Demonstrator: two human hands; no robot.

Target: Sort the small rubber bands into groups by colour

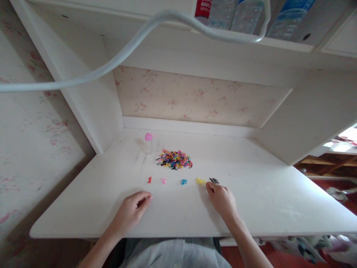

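Note:
My right hand (222, 200) is closed in a pinch at the right end of a small yellow group of rubber bands (199, 181), with a bit of yellow at its fingertips. Just beyond its knuckles lies a group of black rubber bands (214, 181). Resting on the table lower left, my left hand (134, 208) is closed, thumb against curled fingers, and nothing shows in it. Red bands (150, 180), pink bands (164, 181) and blue bands (183, 182) lie in a row between the hands. Behind them sits a mixed heap of colourful rubber bands (175, 159).
A clear bottle with a pink cap (148, 137) stands left of the heap on the white table (264, 208). A pale cable or arm (111, 63) crosses overhead. Plastic bottles (247, 16) sit on the shelf above. Side panels bound the table left and right.

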